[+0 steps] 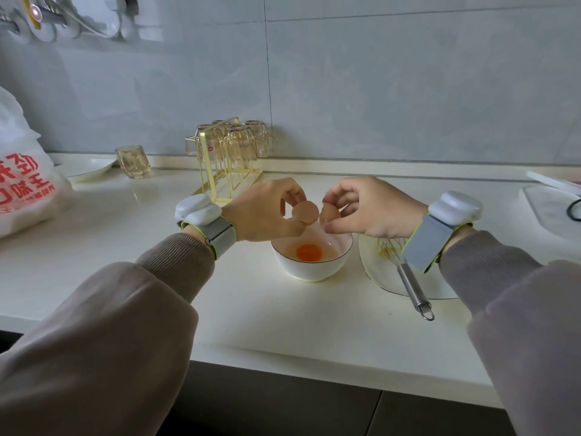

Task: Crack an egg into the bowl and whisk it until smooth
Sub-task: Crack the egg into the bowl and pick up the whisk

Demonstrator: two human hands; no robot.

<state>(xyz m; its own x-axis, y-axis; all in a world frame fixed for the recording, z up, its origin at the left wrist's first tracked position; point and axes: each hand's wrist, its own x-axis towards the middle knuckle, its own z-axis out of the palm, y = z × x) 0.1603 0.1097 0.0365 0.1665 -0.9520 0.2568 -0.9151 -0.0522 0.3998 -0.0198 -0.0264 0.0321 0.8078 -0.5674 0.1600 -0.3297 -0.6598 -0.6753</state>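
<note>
On the counter (283,325), the plate (380,272) carries the whisk (412,287), long axis diagonal, handle pointing near-right. Above the bowl (311,270), left hand (261,212) pinches left shell half (305,212), right hand (371,209) pinches right shell half (330,213). 1 whole yolk (309,251) lies in the bowl.

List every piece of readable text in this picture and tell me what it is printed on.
"劲": red, top line on the white plastic bag; the character before it is cut off.
"口味王": red, second line on the same bag, its first character clipped by the frame edge.
Third, smaller red line on the bag: too blurred to read.
Small red label in the glass rack: too small to read.
</note>
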